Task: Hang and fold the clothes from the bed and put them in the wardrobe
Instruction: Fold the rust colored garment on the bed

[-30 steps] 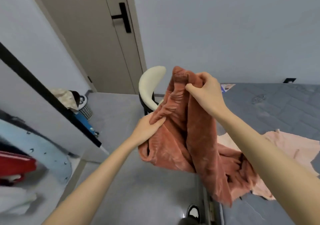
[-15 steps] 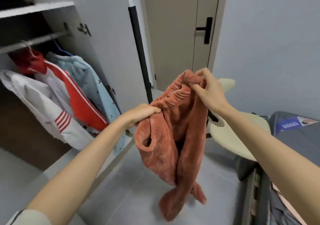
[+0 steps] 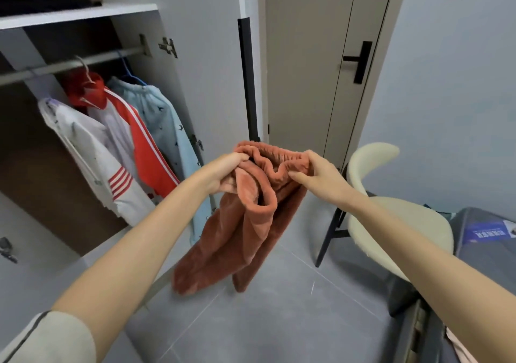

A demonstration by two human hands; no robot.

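Rust fleece trousers (image 3: 237, 231) hang by the waistband between both hands, left hand (image 3: 226, 174) and right hand (image 3: 318, 178) each pinching the elastic, in front of the open wardrobe (image 3: 78, 16); slack legs near the floor could drag if lowered.
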